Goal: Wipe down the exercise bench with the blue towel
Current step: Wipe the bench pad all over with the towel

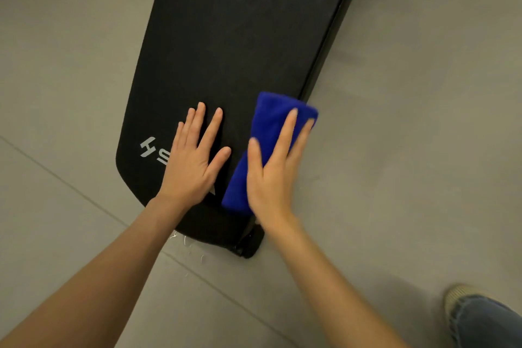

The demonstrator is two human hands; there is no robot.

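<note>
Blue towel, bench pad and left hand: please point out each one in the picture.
blue towel (268,121), head view, upper folded part.
bench pad (240,37), head view, bare middle surface.
left hand (192,161), head view, back of hand.

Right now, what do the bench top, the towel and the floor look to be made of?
Bench pad: black, matte, finely grained cover, likely vinyl or textured fabric; faint smears show near the far end.
Blue towel: soft, fuzzy pile, probably microfibre or terry, folded thick under the right hand.
Floor: grey, smooth, matte slabs with thin joint lines, likely tile or sealed concrete.
</note>
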